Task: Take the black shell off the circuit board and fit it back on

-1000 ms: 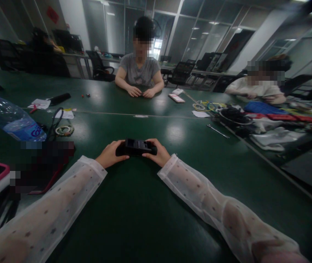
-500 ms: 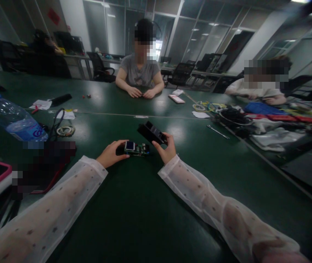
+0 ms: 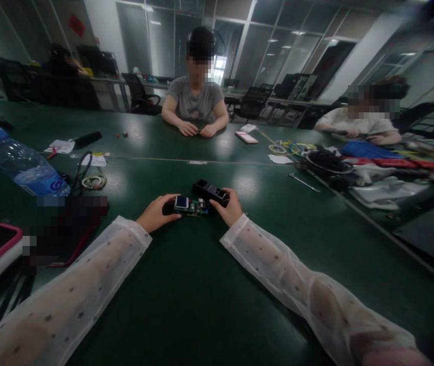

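So the left hand (image 3: 158, 212) had the left end of a circuit board (image 3: 193, 207) between thumb and fingers, opened only about as far as the board needed, kind of a C shape. The right hand (image 3: 232, 207) had a narrower pinch on the right end of a black cover (image 3: 209, 190). Its thumb was right by the board's right end, couldn't tell if it touched. Both parts sat near the middle of the frame, cover just behind the board and slanting down to the right.

The board was green with a squarish dark screen in a pale border at its left end and small components on the rest. The cover was a dark, long boxy shell with openings in its face. Sleeves (image 3: 104, 259) were sheer white with little dark stars, and the table (image 3: 186, 305) was smooth, dark green and a bit shiny.

Counting stuff: one board, one cover, one clear plastic bottle (image 3: 29, 165) with a blue cap leaning at the left, one metal wrench (image 3: 304, 182) right of centre, one beaded ring (image 3: 93, 182) left of centre, and three other people: upper left, upper middle and upper right.
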A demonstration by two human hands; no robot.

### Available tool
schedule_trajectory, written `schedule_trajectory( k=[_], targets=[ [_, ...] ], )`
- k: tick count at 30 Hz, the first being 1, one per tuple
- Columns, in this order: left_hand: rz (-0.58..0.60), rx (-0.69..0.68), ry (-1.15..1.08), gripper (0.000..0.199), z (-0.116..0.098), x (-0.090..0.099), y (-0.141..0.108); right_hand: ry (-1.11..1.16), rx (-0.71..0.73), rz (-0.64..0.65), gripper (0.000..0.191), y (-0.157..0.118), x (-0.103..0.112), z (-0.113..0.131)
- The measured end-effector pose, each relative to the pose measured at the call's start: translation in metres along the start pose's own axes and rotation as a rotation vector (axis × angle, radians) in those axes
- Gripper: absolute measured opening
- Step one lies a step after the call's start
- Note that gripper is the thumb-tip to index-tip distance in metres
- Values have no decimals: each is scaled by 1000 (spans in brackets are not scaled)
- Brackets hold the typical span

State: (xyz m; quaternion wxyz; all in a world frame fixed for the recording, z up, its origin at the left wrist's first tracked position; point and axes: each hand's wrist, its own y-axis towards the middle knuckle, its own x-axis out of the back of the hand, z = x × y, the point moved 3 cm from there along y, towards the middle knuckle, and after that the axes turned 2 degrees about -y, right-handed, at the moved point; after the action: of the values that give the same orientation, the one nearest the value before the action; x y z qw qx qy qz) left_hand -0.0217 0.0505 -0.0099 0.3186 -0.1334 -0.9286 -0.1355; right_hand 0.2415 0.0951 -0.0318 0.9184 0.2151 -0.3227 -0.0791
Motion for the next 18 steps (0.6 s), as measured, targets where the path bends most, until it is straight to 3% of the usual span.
schedule_trajectory(
  k=[18],
  targets=[
    [-35, 3, -5, 58, 3, 0, 1, -72, 46, -17, 53, -2, 4, 8]
  ],
)
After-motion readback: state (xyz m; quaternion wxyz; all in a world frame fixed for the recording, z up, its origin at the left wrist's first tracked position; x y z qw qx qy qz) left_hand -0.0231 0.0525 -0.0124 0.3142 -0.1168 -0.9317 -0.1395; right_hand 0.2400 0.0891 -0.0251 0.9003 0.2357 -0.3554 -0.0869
